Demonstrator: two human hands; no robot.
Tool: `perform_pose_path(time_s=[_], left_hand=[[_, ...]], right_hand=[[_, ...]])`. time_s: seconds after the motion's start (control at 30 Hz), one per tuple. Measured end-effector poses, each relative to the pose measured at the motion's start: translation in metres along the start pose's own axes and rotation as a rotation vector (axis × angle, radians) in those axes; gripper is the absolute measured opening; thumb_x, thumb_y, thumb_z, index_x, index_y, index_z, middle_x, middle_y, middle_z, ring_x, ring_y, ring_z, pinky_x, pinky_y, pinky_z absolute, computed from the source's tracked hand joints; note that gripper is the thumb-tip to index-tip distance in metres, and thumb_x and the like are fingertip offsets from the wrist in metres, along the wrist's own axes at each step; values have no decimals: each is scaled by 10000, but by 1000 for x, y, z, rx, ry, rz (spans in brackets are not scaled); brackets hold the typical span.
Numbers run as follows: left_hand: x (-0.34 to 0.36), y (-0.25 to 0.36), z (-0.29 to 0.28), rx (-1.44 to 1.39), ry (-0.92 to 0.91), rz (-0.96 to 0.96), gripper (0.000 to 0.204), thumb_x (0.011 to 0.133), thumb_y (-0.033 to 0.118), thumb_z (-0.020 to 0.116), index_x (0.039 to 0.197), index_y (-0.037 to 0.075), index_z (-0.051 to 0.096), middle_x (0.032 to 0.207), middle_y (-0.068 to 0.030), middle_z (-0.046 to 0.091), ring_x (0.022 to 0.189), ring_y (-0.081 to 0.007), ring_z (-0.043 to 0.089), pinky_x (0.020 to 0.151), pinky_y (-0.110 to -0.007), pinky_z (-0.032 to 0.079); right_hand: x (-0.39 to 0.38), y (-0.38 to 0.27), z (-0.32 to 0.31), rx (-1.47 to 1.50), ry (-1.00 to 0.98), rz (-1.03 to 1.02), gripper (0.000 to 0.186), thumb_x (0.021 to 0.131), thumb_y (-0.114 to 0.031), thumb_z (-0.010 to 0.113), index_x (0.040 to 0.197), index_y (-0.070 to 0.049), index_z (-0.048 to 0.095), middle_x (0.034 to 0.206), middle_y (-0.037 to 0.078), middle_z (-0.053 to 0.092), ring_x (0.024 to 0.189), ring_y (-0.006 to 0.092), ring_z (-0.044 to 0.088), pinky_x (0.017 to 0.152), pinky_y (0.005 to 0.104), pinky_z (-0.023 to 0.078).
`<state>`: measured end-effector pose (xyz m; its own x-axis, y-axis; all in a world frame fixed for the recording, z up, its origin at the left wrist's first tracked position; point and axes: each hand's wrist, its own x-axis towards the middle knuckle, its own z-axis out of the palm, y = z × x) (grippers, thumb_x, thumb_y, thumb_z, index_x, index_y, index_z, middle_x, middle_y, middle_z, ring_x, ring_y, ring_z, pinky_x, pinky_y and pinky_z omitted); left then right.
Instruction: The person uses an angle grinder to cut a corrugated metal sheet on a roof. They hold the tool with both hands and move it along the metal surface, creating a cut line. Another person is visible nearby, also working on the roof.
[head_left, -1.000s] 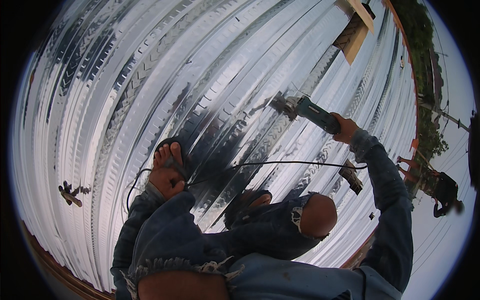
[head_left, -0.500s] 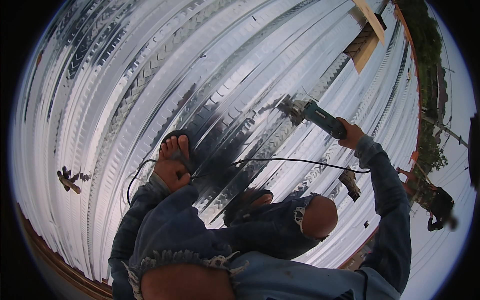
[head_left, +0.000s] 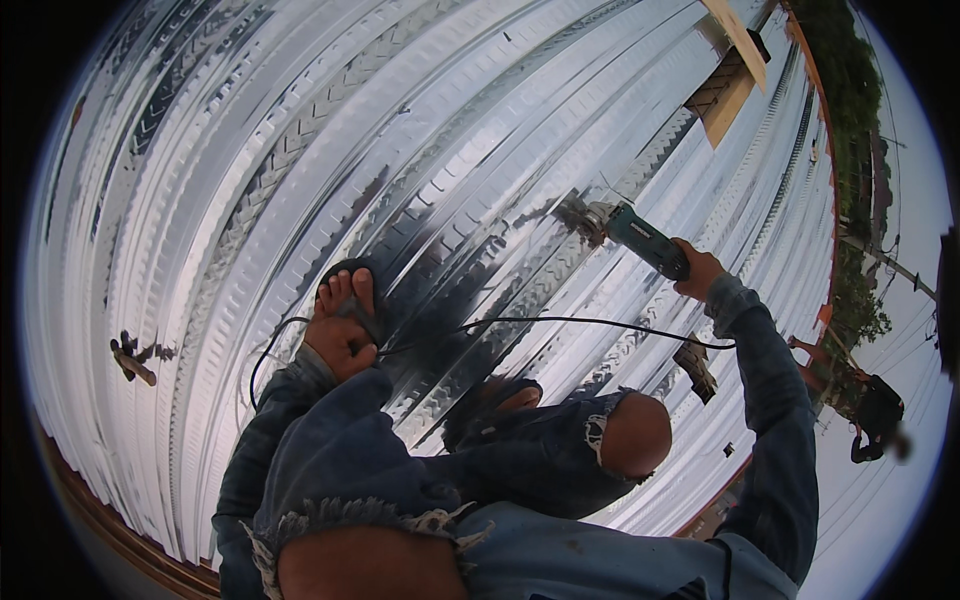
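Note:
My right hand (head_left: pixel 697 269) grips the rear of a dark teal angle grinder (head_left: pixel 646 240), whose head rests at or just over the shiny ribbed metal sheeting (head_left: pixel 230 190). My left hand (head_left: pixel 340 345) is closed beside my left foot (head_left: pixel 343 291), fingers curled round a black cord (head_left: pixel 540 319) that runs across the sheeting toward my right arm. My right foot (head_left: pixel 518 398) shows below my shadowed reflection, and my bent knees fill the lower middle.
A wooden board (head_left: pixel 730 105) lies at the top right. Small objects lie at the left (head_left: pixel 135 362) and right (head_left: pixel 700 372). Another person (head_left: pixel 876 410) is at the far right near the roof's orange edge (head_left: pixel 818 90), with trees, a pole and wires beyond.
The whole view has shifted slightly. The grinder and my right hand sit a little farther right, and my left hand a little higher, with both grips unchanged. The other person appears lower in view.

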<state>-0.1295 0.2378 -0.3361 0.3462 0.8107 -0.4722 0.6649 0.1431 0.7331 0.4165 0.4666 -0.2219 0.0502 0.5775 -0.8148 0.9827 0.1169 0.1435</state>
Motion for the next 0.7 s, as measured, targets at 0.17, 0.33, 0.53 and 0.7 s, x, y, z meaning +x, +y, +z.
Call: perform_pose_path(time_s=[0.17, 0.33, 0.53, 0.7], left_hand=[[3, 4, -5, -101, -157, -153, 215, 616, 295, 644, 701, 109, 711, 1094, -214, 618, 1285, -415, 355, 1075, -543, 189], [2, 2, 1, -47, -10, -57, 247, 620, 312, 643, 707, 91, 713, 1215, -274, 538, 1337, -432, 277, 1093, -529, 158], [0, -4, 6, 41, 97, 29, 212, 635, 291, 650, 731, 114, 714, 1098, -225, 594, 1333, -417, 291, 1097, -535, 144], [1, 1, 1, 13, 44, 18, 277, 631, 330, 634, 705, 73, 708, 1206, -275, 534, 1296, -422, 336, 1090, -519, 186]], right_hand=[[2, 5, 4, -23, 5, -4, 900, 635, -187, 759, 1399, -214, 286, 949, 228, 642, 915, 392, 628, 827, 450, 506], [6, 6, 7, -14, 41, -66, 891, 638, -180, 746, 1398, -202, 282, 891, 224, 651, 874, 393, 636, 804, 452, 514], [5, 1, 6, -26, 28, -13, 877, 641, -182, 737, 1394, -202, 288, 918, 230, 647, 892, 392, 631, 812, 445, 512], [7, -1, 5, -59, 30, -26, 877, 639, -190, 741, 1394, -202, 293, 949, 230, 642, 910, 397, 625, 829, 443, 508]])
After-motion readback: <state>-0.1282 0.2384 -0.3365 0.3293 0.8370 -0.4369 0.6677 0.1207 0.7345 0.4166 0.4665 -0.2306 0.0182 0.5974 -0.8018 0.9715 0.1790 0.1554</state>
